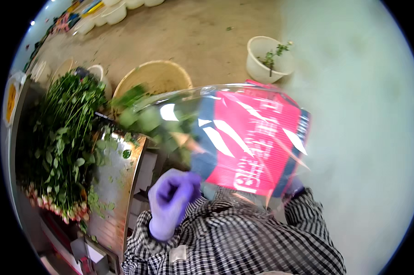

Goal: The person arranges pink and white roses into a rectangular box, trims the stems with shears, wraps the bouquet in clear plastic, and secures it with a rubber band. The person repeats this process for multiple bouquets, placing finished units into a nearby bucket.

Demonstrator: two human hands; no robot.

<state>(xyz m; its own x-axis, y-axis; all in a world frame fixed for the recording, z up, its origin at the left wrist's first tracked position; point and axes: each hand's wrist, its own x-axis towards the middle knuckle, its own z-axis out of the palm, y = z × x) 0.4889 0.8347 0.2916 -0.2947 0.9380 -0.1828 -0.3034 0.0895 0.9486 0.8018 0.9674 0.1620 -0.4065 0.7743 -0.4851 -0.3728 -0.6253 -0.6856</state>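
A bouquet [250,142] in pink and dark blue corrugated wrap, with a clear plastic sleeve around it, is held in the air before my chest. Green leaves [147,119] stick out toward the left, smeared by motion. My right hand [296,187], purple-gloved, is at the wrap's lower right end; most of it is hidden behind the wrap. Close by the bouquet's lower left edge, my left hand [172,201] in a purple glove has its fingers curled closed. What those fingers hold, if anything, is hidden. Any blooms inside the wrap cannot be made out.
A pile of pale pink roses [62,146] with long leafy stems lies left, beside a metal worktable [113,183] strewn with leaf scraps. On the floor ahead stand a yellowish tub [154,73] and a white bucket [259,59] holding a sprig. Several white tubs [113,13] line the far left.
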